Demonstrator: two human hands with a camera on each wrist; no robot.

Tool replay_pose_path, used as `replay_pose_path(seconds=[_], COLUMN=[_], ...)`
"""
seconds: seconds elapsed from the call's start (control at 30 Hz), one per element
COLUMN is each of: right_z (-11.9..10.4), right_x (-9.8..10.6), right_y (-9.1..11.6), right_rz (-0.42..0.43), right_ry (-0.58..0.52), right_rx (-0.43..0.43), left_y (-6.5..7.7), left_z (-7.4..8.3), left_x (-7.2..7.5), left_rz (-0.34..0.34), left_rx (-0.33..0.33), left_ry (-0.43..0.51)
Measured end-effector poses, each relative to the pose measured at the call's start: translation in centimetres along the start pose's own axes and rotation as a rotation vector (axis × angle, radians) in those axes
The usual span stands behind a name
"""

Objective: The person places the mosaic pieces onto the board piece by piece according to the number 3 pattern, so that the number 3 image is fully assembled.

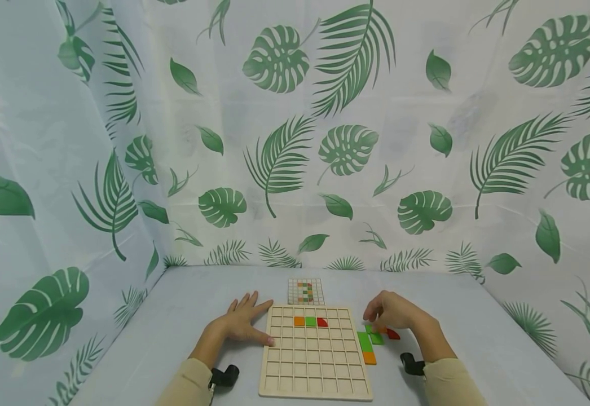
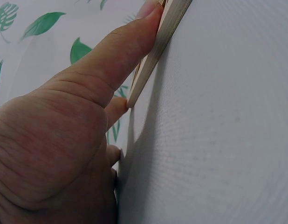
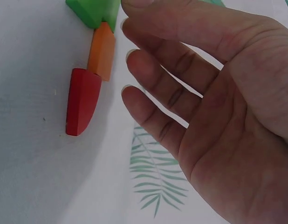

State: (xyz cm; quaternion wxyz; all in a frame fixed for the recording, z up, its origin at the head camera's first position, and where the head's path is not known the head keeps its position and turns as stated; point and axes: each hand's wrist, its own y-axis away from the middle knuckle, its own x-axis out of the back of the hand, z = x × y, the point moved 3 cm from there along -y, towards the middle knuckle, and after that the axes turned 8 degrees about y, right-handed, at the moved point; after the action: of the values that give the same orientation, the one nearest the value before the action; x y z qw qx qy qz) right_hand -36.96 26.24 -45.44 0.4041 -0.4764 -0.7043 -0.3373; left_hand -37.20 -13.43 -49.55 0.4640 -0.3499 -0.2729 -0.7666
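My left hand (image 1: 244,324) lies spread at the left side of a wooden grid board (image 1: 315,361). Its thumb rests on the board's edge (image 2: 158,56), with a fingertip at the far corner. Orange (image 1: 299,321), green (image 1: 311,321) and red (image 1: 322,322) pieces sit side by side in a row near the board's far end. Off the right side, my right hand (image 1: 393,310) hovers with bent, separated fingers over loose pieces. The thumb tip is right beside a green piece (image 3: 95,11); the index fingertip is out of the right wrist view. An orange piece (image 3: 102,51) and a curved red piece (image 3: 82,102) lie nearby.
A small pattern card (image 1: 305,291) with coloured squares lies beyond the board's far edge. Along the board's right side are more green pieces (image 1: 364,341) and an orange piece (image 1: 369,358). A leaf-print curtain (image 1: 295,169) stands behind the pale table (image 1: 193,293).
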Motion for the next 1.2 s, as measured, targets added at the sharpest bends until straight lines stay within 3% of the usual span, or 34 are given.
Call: replay_pose_path(seconds=[0.2,0.73,1.2], right_z=[0.09,-0.22,-0.54], right_x=[-0.11,-0.39,-0.37], right_y=[-0.05,0.04,0.1], right_rz=[-0.014,-0.015,-0.028], right_ry=[0.007,0.022,0.024], right_rx=[0.043,0.024,0.066], left_y=[-0.14,-0.13,-0.08], left_z=[-0.09,-0.1,-0.22], left_x=[-0.13,-0.19,-0.15], left_rz=[-0.001,0.005,0.002], left_rx=[0.001,0.008,0.003], left_ry=[-0.005,-0.027,-0.007])
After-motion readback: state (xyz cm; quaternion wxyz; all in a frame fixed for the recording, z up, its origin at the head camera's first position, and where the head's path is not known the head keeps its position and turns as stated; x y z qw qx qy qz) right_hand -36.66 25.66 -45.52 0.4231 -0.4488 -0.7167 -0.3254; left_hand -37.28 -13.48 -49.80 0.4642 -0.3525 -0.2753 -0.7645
